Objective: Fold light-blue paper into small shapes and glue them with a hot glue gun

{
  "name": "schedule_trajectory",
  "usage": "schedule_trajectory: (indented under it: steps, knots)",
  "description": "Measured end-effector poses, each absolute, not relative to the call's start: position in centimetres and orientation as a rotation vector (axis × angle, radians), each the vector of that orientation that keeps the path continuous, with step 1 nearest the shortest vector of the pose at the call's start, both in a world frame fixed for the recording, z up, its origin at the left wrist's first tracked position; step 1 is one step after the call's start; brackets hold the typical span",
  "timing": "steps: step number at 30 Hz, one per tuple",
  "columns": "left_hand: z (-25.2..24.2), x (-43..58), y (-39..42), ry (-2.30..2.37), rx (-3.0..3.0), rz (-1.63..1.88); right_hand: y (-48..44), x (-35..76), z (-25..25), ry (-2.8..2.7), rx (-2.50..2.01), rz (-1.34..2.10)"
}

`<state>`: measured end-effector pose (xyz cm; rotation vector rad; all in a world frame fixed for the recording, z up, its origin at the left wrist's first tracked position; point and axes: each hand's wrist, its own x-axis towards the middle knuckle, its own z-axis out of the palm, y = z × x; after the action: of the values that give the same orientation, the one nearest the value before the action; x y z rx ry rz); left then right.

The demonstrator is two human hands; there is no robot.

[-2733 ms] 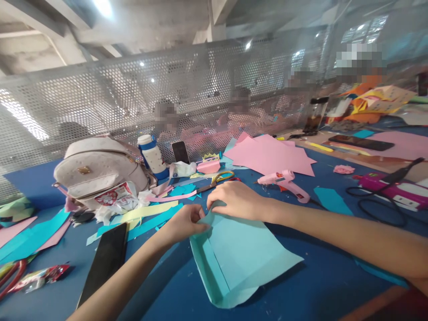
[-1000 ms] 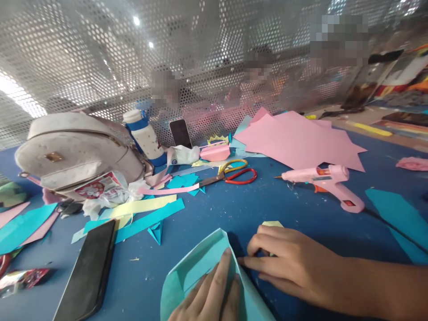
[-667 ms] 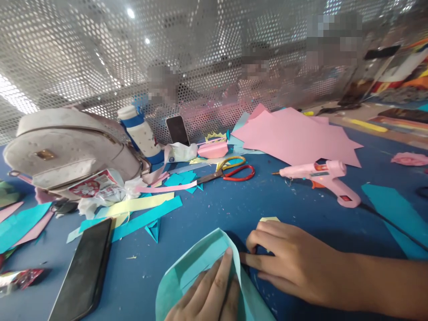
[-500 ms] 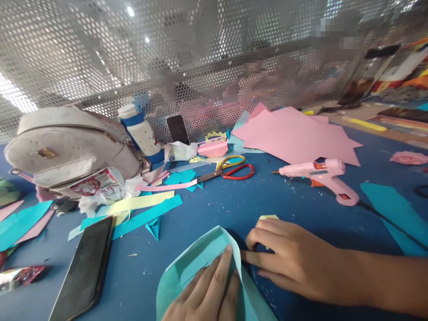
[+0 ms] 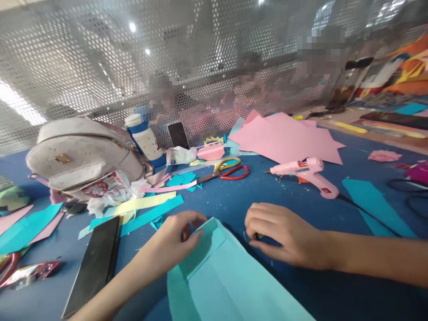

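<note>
A folded turquoise paper [image 5: 227, 272] lies in front of me, its narrow end pointing away. My left hand [image 5: 175, 234] has come to its far left edge, thumb on top and fingers bent round the edge; the fingertips are partly hidden behind the paper. Just right of that end, apart from the paper, my right hand [image 5: 284, 234] rests on the table with its fingers curled. A small yellowish bit [image 5: 259, 236] shows under those fingers, mostly covered. Scissors [image 5: 225, 171] with one red and one yellow handle lie beyond, beside a pink glue gun [image 5: 306, 173].
A black phone [image 5: 95, 263] lies at left, near coloured paper strips [image 5: 152, 218]. Behind stand a pale backpack [image 5: 80, 151] and a bottle [image 5: 145, 142] before a perforated metal screen [image 5: 200, 58]. Pink sheets [image 5: 284, 136] lie at the back; the glue gun's cord [image 5: 368, 214] runs right.
My left hand has moved from lying inside the paper's fold to its far left edge. The paper now lies flatter. My right hand has curled more over the pale yellow piece seen before.
</note>
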<state>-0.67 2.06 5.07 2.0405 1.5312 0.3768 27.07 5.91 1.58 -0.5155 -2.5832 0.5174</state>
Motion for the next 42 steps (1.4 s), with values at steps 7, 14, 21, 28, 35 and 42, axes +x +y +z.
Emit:
schedule_trajectory:
  steps: [7,14,21,28,35,42]
  knots:
    - [3.3,-2.2,3.9,1.274,1.503,0.812,6.3,26.8,3.0,-2.129,-0.803,1.165]
    - [2.0,-0.3,2.2,1.23,1.162,1.134,5.4,24.8,3.1,-2.101,-0.538,1.553]
    - [2.3,0.5,1.3,1.237,1.321,0.996,3.7,21.9,2.6,-1.964,-0.741,1.463]
    - [2.2,-0.7,2.3,1.596,1.756,1.142,3.4,22.3,2.9,-1.977,-0.827,1.451]
    - [2.6,-0.9,2.4,1.659,1.875,1.315,3.5,22.2,2.0,-1.933,-0.709,1.494]
    - [1.7,-1.3,2.9,1.476,1.675,1.22,3.5,22.2,1.7,-1.891,-0.632,1.57]
